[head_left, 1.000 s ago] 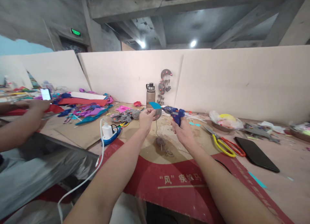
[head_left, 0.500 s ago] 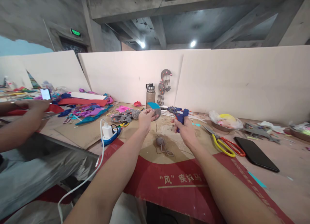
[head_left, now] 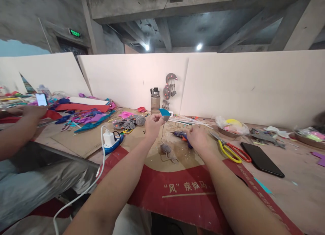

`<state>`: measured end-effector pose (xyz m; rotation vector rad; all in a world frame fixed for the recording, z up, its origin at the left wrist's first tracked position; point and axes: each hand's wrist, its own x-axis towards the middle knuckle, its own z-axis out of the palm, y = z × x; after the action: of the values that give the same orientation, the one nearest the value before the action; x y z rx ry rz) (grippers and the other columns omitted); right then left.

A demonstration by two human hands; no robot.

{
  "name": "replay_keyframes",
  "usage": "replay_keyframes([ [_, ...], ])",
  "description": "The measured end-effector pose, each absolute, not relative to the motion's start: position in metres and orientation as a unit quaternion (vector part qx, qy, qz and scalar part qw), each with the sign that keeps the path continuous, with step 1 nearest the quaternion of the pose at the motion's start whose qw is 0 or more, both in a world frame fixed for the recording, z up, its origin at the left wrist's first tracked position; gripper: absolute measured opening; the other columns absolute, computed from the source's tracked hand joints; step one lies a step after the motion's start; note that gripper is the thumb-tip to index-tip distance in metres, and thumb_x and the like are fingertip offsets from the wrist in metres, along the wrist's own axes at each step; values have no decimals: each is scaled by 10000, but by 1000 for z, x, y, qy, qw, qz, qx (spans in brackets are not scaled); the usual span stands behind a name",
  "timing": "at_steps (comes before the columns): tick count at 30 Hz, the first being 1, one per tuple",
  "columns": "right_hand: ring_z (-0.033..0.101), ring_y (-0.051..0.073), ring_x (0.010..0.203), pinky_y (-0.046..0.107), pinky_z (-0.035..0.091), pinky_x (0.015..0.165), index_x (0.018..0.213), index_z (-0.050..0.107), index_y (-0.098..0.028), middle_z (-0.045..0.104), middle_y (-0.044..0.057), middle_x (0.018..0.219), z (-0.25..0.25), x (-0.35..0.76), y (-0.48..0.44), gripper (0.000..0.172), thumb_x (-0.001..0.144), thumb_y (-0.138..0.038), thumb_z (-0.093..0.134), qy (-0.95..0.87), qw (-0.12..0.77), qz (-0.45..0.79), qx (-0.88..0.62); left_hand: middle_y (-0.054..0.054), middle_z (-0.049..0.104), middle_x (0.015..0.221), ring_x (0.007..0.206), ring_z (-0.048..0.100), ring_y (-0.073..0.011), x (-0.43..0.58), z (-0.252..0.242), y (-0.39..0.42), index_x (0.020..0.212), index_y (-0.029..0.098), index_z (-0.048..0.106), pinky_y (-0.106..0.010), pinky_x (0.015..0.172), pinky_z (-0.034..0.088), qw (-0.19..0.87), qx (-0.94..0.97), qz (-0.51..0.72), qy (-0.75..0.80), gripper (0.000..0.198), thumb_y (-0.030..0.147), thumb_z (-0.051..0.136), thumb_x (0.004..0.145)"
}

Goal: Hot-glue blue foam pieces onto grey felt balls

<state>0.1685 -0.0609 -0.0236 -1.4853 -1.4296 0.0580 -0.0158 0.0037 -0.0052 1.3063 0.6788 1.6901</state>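
My left hand [head_left: 153, 125] pinches a small curved piece [head_left: 165, 113], bright blue at the top and covered in grey lower down. From it a grey yarn strand hangs to a small ball of yarn [head_left: 166, 148] on the board. My right hand [head_left: 198, 139] is closed round the back of a dark blue glue gun [head_left: 180, 134], low over the tabletop, its nozzle pointing left. The hand hides part of the gun and most of its own fingertips. Just right of this hand lie scissors [head_left: 230, 150] with yellow and red handles.
A black phone [head_left: 262, 159] lies right of the scissors. Behind stand a bottle [head_left: 155, 101] and a grey moon-shaped hanging ornament [head_left: 171, 80]. A blue-and-white power strip [head_left: 113, 144] with a white cable sits left. Another person's hand [head_left: 33, 111] is beside felt scraps [head_left: 88, 108].
My right hand has lowered the glue gun from upright in the air towards the tabletop. In my left hand the curved piece has turned. The whole view has shifted slightly.
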Motion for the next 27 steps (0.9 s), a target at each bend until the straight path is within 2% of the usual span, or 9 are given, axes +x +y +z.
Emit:
replay_keyframes([
  [2,544,209,751,364,415,697,709,451,-214,558,60,743,-16,150,-62,203,751,-395,533,-587,520,49,-618,-15,646,713,643,611,-119,-12,-5,-3,770,154,630,-264,686,510,396,556,674,283,118,227,679,691],
  [5,565,163,811,332,447,760,847,443,-217,592,30,878,-11,117,-58,287,690,-412,585,-572,604,252,-495,-17,659,740,685,617,-129,-6,-5,-12,765,175,644,-249,717,485,349,594,670,277,94,178,680,679],
  [8,561,128,708,301,454,719,854,399,-225,567,-21,772,-12,98,-57,373,621,-382,645,-510,656,381,-406,-16,663,771,721,618,-132,-3,-7,-16,775,189,648,-245,738,474,327,616,666,265,83,170,665,696],
  [11,429,67,505,260,428,590,827,419,-221,455,-83,640,-10,101,-62,353,626,-389,657,-479,645,448,-392,-15,657,758,703,615,-129,-3,-6,-17,778,183,649,-249,723,479,348,606,661,274,81,195,674,702],
  [13,310,47,451,225,367,498,778,446,-214,366,-99,591,-7,109,-66,316,646,-420,647,-475,643,449,-399,-16,651,750,689,614,-129,-3,-4,-19,776,172,647,-266,721,497,383,590,656,273,101,213,690,694],
  [15,255,49,443,210,296,440,740,473,-208,336,-94,572,-4,117,-68,300,656,-442,641,-476,653,421,-413,-17,647,751,689,612,-129,-3,-2,-20,768,162,638,-288,724,522,416,579,649,265,114,231,693,697],
  [18,262,58,448,213,250,414,724,516,-199,374,-74,582,-4,124,-66,284,667,-449,638,-480,673,357,-435,-20,649,763,710,611,-125,-1,0,-22,761,150,621,-308,732,552,452,574,636,251,133,253,685,707],
  [27,316,89,503,229,276,483,772,584,-197,368,-61,571,-8,133,-61,210,743,-405,592,-526,672,187,-486,-23,646,810,757,618,-124,-2,-3,-23,816,130,628,-372,786,568,497,567,612,236,252,332,707,686],
])
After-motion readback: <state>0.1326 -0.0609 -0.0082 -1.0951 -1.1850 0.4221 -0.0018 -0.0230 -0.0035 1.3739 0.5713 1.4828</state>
